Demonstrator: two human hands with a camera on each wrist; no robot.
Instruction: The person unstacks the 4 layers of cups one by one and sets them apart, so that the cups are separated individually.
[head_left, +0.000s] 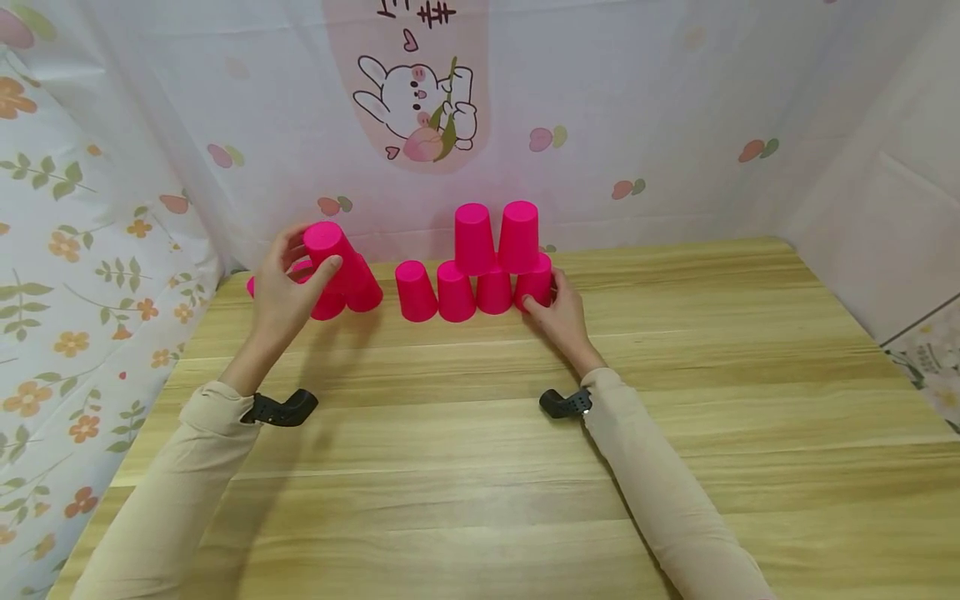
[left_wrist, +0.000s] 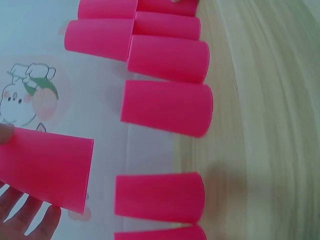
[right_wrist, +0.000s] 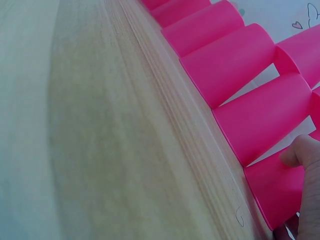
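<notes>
My left hand (head_left: 283, 287) holds a pink plastic cup (head_left: 327, 243) upside down, raised above the table at the left, thumb on one side and fingers on the other. In the left wrist view this held cup (left_wrist: 47, 167) hangs apart from the others. Partly behind it, more pink cups (head_left: 364, 287) stand at the table's back left. My right hand (head_left: 562, 317) grips the rightmost bottom cup (head_left: 531, 285) of a row of several upside-down cups. Two upper cups (head_left: 473, 240) rest across the row's right part. The row's leftmost cup (head_left: 416, 292) has nothing on top.
The wooden table (head_left: 450, 467) stretches in front of the cups. Close behind them hangs a white printed curtain (head_left: 637, 100) with a rabbit picture, and a flowered cloth (head_left: 67, 275) lines the left side. Black wrist devices (head_left: 288, 408) sit on both forearms.
</notes>
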